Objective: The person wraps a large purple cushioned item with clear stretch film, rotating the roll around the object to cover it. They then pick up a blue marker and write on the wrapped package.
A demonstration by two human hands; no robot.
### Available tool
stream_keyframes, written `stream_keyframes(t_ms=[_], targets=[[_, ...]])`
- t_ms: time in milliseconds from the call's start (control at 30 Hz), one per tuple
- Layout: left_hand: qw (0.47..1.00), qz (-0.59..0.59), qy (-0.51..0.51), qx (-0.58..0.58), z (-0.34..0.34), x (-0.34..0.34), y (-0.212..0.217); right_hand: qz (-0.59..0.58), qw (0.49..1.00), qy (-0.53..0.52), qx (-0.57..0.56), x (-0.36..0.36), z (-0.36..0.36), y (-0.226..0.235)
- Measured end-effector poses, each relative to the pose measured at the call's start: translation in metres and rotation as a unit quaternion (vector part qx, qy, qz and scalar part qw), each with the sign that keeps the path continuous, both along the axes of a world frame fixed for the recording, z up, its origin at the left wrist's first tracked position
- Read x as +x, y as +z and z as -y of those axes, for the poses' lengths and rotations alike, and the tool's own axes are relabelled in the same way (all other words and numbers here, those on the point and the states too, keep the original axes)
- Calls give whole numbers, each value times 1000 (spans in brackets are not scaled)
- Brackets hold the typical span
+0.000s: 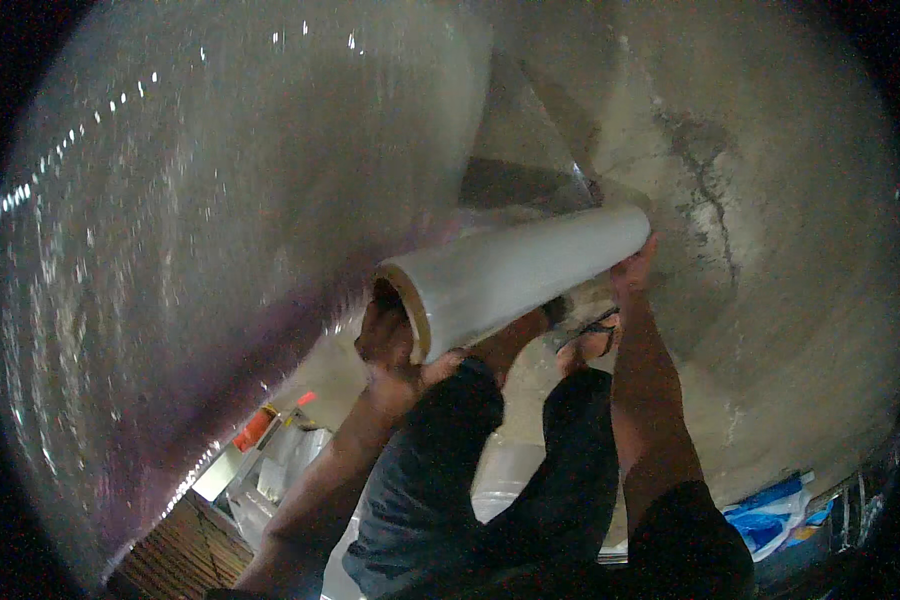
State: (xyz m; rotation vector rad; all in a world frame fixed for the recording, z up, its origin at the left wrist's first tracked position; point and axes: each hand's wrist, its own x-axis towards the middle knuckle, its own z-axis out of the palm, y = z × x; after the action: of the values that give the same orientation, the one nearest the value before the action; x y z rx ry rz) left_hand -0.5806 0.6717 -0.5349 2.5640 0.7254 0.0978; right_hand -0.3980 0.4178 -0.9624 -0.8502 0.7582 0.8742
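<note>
A thick roll of clear plastic stretch film (pixel 525 265) lies slantwise across the middle, over my knees and feet. My left hand (pixel 385 345) grips its near left end, some fingers inside the open brown cardboard core (pixel 417 305) and the thumb side under the rim. At the far right end, my right hand (pixel 634 268) is closed round the roll's edge, its fingertips partly hidden. A loose see-through sheet of film (pixel 540 120) runs up from the roll. To the left rises a large bulk under shiny, creased film (pixel 260 190), purplish along its lower part; what lies beneath cannot be made out.
Stained concrete floor (pixel 800 330) with a dark crack (pixel 708 195) spreads to the right. My sandalled foot (pixel 598 338) stands below the roll. Lower left are an orange object (pixel 257 428) and brown ribbed material (pixel 190 545). A blue and white plastic bag (pixel 775 515) lies lower right.
</note>
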Motion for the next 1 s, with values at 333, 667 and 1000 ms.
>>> stream_keyframes(t_ms=[333,667,1000], targets=[[984,-3,-171,53,-9,-93,26,-62,982,-174,36,-161,21,29],[965,-10,-261,7,-72,-184,32,-28,964,-264,24,-302,-30,39],[847,-50,-518,107,-159,-164,3,-112,935,-334,47,-424,-197,-49]])
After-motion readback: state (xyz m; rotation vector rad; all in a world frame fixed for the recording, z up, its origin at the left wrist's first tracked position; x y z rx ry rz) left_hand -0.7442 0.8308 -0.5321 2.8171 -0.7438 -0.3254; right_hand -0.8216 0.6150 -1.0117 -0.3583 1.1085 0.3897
